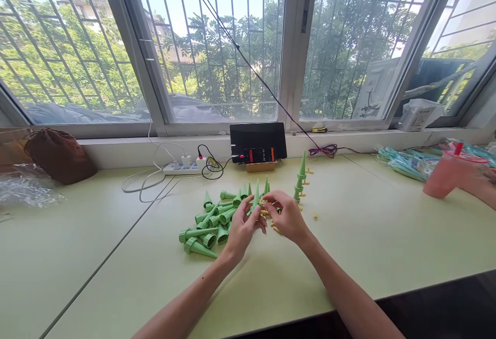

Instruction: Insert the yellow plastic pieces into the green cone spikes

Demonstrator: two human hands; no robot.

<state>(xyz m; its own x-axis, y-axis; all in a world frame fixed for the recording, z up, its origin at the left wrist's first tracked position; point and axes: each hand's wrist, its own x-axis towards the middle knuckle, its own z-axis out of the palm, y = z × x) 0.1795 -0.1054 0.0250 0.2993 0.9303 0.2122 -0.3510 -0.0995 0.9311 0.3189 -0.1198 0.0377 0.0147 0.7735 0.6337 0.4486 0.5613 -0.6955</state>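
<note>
My left hand point(241, 229) is closed round a green plastic watering spike point(256, 195), its point upward. Against the spike's side, my right hand point(290, 219) pinches a small pale-yellow valve point(262, 202); the fingers partly cover it. A heap of similar green spikes point(222, 208) lies left of and behind my left hand, many with their round open caps showing. More small yellow valves point(276, 229) lie under and beside my right hand. Beyond it stands an upright stack of green spikes point(301, 174), nested together, with yellow valves sticking out to the right.
A phone point(264, 155) leans before a black tablet point(258, 136) by the window. Left of them is a power strip point(185, 166) with cables. A brown pouch point(62, 155) sits far left. At right, another person's hand point(486, 186) is near a pink cup point(445, 173).
</note>
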